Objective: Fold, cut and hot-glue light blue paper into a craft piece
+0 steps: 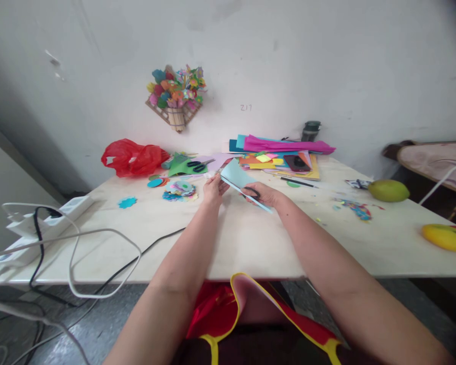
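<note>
A light blue sheet of paper [238, 173] is held up over the middle of the table. My left hand [213, 189] grips its left edge between thumb and fingers. In my right hand [266, 194] are black-handled scissors [252, 192], with fingers through the loops and the blades along the paper's lower side. A narrow strip of the paper [264, 207] hangs below the scissors toward me. To the left of my left hand lies a pile of colourful paper cut-outs [180, 190]. A second pair of scissors [201, 165] rests on green paper [182, 165] behind it.
Stacked coloured sheets [266, 161] and a phone [297, 163] lie at the back, near a dark cup [310, 131]. A red plastic bag [133, 158] is back left. Power strips [41, 230] with loose cables occupy the left edge. Mango-like fruits [388, 190] and paper scraps [359, 209] lie right.
</note>
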The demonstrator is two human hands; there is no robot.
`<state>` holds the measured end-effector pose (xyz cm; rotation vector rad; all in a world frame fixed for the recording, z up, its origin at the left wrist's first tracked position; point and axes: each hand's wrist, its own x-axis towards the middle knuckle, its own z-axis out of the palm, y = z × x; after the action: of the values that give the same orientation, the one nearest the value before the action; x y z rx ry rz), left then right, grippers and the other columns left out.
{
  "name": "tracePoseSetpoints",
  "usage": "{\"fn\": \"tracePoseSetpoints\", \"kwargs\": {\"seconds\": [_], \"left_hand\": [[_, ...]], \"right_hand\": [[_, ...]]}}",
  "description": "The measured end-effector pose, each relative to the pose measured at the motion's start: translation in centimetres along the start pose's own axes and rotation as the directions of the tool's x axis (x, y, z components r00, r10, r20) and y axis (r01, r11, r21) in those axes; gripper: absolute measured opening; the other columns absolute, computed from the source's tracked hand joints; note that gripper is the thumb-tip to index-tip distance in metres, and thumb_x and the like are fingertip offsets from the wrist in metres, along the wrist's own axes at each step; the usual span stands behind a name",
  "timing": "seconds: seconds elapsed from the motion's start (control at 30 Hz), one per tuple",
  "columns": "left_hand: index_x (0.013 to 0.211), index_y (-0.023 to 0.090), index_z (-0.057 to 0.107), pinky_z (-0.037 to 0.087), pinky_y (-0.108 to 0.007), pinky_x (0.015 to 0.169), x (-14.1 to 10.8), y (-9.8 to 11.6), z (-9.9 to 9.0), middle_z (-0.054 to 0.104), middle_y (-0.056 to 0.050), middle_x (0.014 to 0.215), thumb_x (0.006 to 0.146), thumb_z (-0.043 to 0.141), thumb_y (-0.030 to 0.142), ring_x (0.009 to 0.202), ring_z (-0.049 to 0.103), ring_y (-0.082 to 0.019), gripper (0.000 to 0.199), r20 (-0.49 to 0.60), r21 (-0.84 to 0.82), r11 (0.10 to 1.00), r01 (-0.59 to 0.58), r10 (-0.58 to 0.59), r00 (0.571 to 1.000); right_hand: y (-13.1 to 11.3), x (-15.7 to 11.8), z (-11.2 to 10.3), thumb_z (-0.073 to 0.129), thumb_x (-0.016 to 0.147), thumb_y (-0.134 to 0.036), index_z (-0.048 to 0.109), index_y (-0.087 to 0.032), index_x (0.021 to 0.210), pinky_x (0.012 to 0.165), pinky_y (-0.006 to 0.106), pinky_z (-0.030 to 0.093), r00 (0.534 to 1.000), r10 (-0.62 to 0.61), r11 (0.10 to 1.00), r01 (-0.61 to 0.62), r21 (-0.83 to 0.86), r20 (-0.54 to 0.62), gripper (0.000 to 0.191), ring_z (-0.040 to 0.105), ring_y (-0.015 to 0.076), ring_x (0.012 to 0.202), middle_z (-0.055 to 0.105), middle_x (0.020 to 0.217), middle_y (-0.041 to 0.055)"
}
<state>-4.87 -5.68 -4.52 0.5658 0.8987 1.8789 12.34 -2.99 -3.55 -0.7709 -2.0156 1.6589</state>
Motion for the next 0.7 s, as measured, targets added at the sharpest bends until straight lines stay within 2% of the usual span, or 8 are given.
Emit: {"fn": "tracePoseSetpoints", "kwargs": {"seconds": [0.27,0.53,0.7], "left_hand": [[0.078,0.017,0.052,0.051,-0.029,0.068,-0.07,0.07,0.11,0.06,0.002,0.065,0.074,0.061,0.024,0.057,0.06,-0.01,0.011,-0.013,0.007,1.0,-0.001,0.001,1.0],[0.078,0.017,0.051,0.05,-0.03,0.068,-0.14,0.04,0.32,0.058,0.002,0.063,0.076,0.058,0.025,0.056,0.06,-0.01,0.01,-0.025,0.006,1.0,0.002,-0.001,1.0],[0.077,0.018,0.048,0.05,-0.031,0.067,0.02,0.06,0.29,0.058,0.001,0.065,0.075,0.056,0.024,0.059,0.06,-0.012,0.011,-0.085,0.005,1.0,0.006,-0.005,0.996]], "right_hand": [[0.52,0.48,-0.21,0.06,0.071,-0.04,0.054,-0.014,0.073,0.034,0.019,0.023,0.999,-0.012,0.998,0.009,-0.06,-0.038,0.026,0.033,0.0052,0.035,0.043,0.044,-0.0055],[0.05,0.25,0.09,0.061,0.07,-0.04,0.056,-0.014,0.072,0.036,0.02,0.022,0.995,-0.013,0.994,0.003,-0.107,-0.095,0.027,0.035,0.0057,0.038,0.043,0.047,-0.005],[0.15,0.18,0.13,0.062,0.068,-0.041,0.056,-0.014,0.076,0.036,0.019,0.02,0.995,0.001,0.992,-0.013,-0.129,-0.095,0.029,0.033,0.0047,0.039,0.041,0.049,-0.006]]}}
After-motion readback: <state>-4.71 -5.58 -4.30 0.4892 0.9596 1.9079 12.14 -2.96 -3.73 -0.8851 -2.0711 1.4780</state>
